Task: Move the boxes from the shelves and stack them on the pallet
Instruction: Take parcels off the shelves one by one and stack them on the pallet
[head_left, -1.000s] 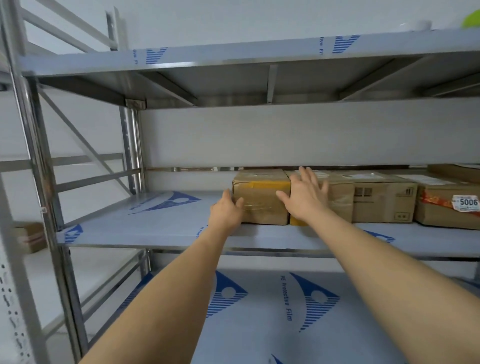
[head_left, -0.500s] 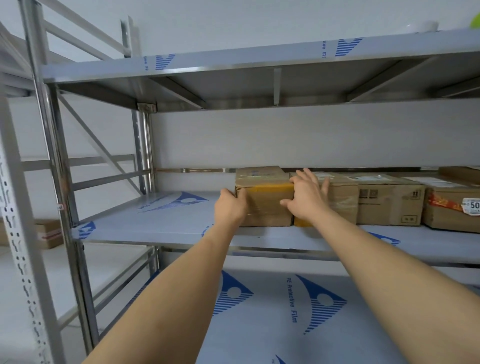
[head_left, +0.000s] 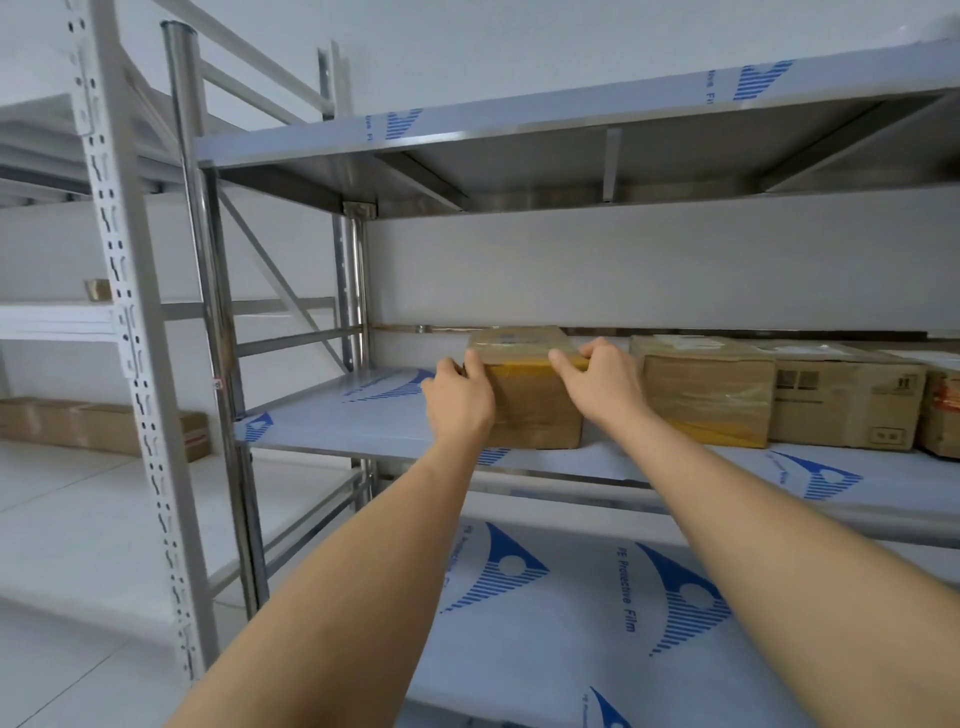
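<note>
Boxes of brown cardboard sit in a row on the grey metal shelf (head_left: 332, 431): four in view. The leftmost tape-wrapped box (head_left: 530, 395) now stands apart from its neighbour (head_left: 706, 395), pulled toward the shelf edge. Left hand (head_left: 460, 402) and right hand (head_left: 597, 382), earlier flatter, now curl round its upper corners, gripping it.

Both hands grip one taped cardboard box (head_left: 530, 400) on the middle shelf (head_left: 332, 421) — left hand (head_left: 460, 400) at its left edge, right hand (head_left: 602, 384) at its top right corner, apparently curled over.

White wall (head_left: 623, 260) behind; at left, a perforated white upright (head_left: 130, 332) and pale floor (head_left: 67, 519).
</note>
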